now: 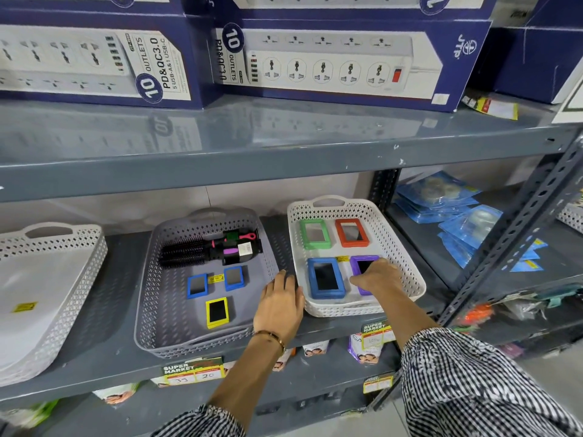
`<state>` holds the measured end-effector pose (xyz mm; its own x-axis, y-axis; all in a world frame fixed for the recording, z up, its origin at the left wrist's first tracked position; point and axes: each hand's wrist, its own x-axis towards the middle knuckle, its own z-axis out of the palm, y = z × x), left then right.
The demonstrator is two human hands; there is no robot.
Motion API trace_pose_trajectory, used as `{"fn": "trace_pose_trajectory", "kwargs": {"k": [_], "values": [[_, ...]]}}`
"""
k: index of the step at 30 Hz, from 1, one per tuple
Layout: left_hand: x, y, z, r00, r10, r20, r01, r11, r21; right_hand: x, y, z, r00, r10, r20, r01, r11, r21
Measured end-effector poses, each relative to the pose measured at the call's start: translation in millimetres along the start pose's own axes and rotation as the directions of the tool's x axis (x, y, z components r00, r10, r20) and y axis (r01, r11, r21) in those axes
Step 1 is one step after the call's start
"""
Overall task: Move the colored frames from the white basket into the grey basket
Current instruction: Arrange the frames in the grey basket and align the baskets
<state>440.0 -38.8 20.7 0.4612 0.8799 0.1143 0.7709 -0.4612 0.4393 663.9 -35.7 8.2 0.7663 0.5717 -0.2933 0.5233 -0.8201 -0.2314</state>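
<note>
Right hand (pixel 375 275) fingers curled over purple frame (pixel 362 266) in white basket (pixel 407 247), left hand (pixel 279 302) flat

Head cam, 1 view only, wide-angle, looking fwd and down at a shelf unit.

Worn at head height, close to the shelving: both forearms enter from the bottom edge, left hand (pixel 280 305) at centre, right hand (pixel 377 275) just right of centre. Grey basket (pixel 148 298) and white basket (pixel 407 266) sit mid-frame on the lower shelf; power-strip boxes (pixel 331 61) fill the top. Straight shelf edges bow toward the frame sides, esp. at right. No 2nd view to overlap with.
</note>
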Motion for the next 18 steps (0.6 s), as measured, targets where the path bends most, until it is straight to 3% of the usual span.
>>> {"fn": "trace_pose_trajectory", "kwargs": {"k": [5,9,13,18], "values": [[0.0,0.3,-3.5,1.0,-0.02,-0.01,0.02,0.999,-0.048,-8.6,-4.1,-11.5,0.999,-0.001,0.039,-0.001,0.998,0.057],[-1.1,0.5,-12.5,0.994,-0.039,-0.1,0.032,0.997,-0.073,-33.9,-32.3,-32.8,0.966,-0.202,-0.161,0.222,0.967,0.123],[-5.8,-14.5,-33.1,0.96,-0.06,-0.273,0.055,0.998,-0.029,-74.6,-85.5,-39.8,0.827,-0.465,-0.315,0.53,0.833,0.159],[-24.4,-70.7,-69.9,0.927,-0.168,-0.334,0.186,0.982,0.023,-117.2,-142.7,-6.2,0.6,-0.787,-0.143,0.793,0.562,0.236]]}}
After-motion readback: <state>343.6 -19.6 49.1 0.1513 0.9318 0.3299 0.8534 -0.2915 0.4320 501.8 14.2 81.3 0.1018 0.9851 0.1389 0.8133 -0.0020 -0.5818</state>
